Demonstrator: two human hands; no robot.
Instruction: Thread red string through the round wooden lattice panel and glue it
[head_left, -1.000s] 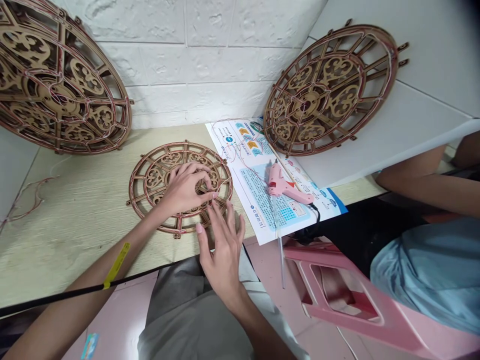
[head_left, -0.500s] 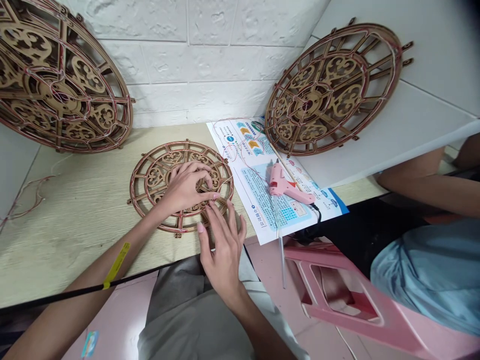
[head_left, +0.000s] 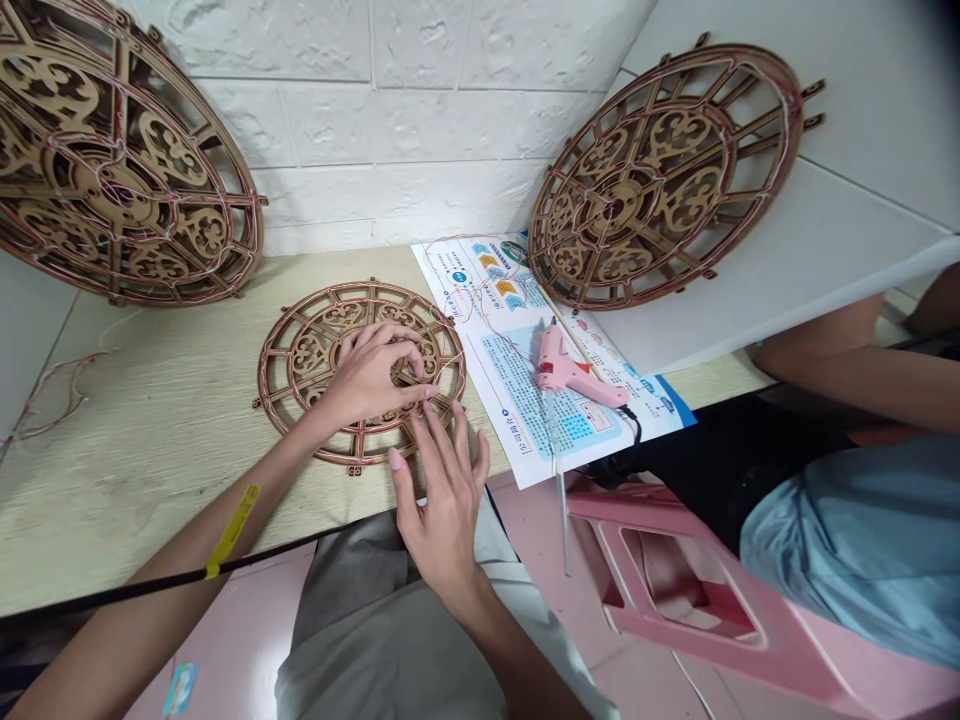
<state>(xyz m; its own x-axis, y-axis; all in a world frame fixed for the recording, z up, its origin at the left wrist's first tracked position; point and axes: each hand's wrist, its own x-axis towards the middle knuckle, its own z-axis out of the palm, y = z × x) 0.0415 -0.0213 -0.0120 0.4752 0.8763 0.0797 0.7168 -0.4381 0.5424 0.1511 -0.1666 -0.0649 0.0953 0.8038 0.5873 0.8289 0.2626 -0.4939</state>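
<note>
A round brown openwork disc (head_left: 361, 456) with scroll patterns and reddish wire along its rings lies flat on the table. My left hand (head_left: 371, 375) rests over its middle, fingers curved, with a gap between index finger and thumb. The thumb reaches across to the disc's near right part. Just below it, my right hand (head_left: 444, 490) has its fingers stretched toward the near right rim and its thumb held apart. Its fingertips come close to the left thumb; whether they pinch any wire is too small to tell. A pale loose wire rises near the disc's right side.
Two similar larger discs lean upright, one at left (head_left: 172, 150), another at right (head_left: 667, 170). A pink glue gun (head_left: 566, 372) with a glue stick lies on a printed sheet (head_left: 525, 460). Loose wires (head_left: 67, 395) lie at left. Another person's arm (head_left: 862, 370) and a pink stool (head_left: 675, 590) are at right.
My right thumb has shifted slightly left, and the right fingers have moved a little. My left hand and the disc stay practically in place.
</note>
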